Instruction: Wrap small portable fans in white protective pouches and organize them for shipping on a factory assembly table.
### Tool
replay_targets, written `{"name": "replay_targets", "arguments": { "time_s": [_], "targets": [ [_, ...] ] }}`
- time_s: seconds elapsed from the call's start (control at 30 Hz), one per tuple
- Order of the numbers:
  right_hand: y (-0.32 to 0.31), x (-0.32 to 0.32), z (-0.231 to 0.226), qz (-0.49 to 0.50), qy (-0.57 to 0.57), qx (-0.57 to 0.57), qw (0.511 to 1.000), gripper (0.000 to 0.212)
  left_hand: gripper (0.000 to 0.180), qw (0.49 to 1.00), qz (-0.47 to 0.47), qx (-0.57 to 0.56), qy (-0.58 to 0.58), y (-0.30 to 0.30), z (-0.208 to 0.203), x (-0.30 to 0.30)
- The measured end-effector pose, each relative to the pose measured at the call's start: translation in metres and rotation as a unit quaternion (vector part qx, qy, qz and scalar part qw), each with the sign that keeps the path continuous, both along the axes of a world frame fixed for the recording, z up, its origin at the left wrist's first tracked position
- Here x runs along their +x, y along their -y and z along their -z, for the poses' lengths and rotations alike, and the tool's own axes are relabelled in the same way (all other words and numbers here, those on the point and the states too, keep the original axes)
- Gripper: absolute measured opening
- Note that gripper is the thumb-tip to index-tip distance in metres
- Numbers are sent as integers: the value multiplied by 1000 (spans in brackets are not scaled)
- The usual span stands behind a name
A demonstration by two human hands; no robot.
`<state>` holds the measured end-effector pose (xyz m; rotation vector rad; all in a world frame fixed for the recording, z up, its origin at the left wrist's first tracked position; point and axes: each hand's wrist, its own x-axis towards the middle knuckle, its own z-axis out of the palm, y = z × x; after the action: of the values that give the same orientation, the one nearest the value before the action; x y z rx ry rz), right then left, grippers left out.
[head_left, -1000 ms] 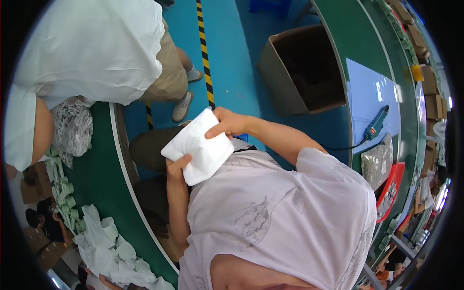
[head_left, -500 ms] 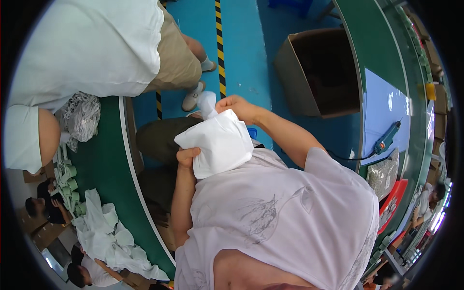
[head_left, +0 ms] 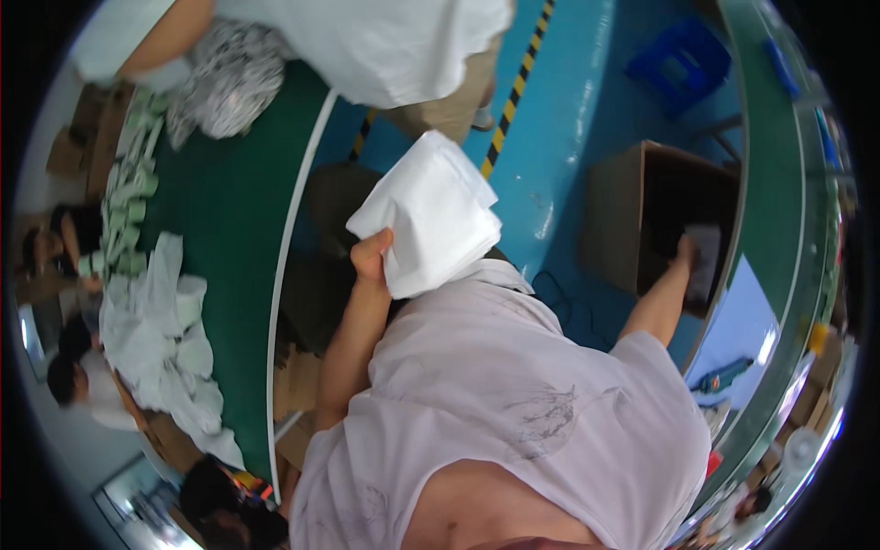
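My left hand grips the lower left corner of a stack of thin white sheets, thumb on top and fingers underneath. The stack is held over my lap, its layered edges showing on the right; whether the sheets are folded bags I cannot tell. Far out to the right, my right hand reaches into the opening of a tall cardboard box. Its fingers are closed on a pale, flat white piece, which hangs inside the box against the dark interior.
A green table at left bears crumpled white material, pale green parts and a clear bag of cords. On the right bench lies a teal electric screwdriver. A co-worker stands ahead; a blue stool is beyond the box.
My right hand has left the stack and swung right into the box. The left hand still holds the stack. My view has turned, and the co-worker appears farther right.
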<state>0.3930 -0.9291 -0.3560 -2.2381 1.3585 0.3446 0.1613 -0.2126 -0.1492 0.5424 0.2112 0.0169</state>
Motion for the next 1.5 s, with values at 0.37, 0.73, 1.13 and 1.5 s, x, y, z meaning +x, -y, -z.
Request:
{"name": "replay_targets", "arguments": {
  "time_s": [0.37, 0.73, 1.13, 1.5],
  "targets": [
    [-301, 47, -138, -478, 184, -261, 818, 29, 62, 991, -132, 17, -13, -48, -47, -47],
    [-383, 33, -217, -617, 390, -24, 683, 35, 60, 951, -297, 55, -61, -75, -87, -101],
    [-754, -188, -381, -859, 406, 307, 57, 77, 41, 913, -377, 124, -94, -131, -129, -150],
    [-814, -208, -376, -920, 270, 283, 21, 39, 66, 900, -426, 20, -93, -148, -126, -168]
  ]
}}
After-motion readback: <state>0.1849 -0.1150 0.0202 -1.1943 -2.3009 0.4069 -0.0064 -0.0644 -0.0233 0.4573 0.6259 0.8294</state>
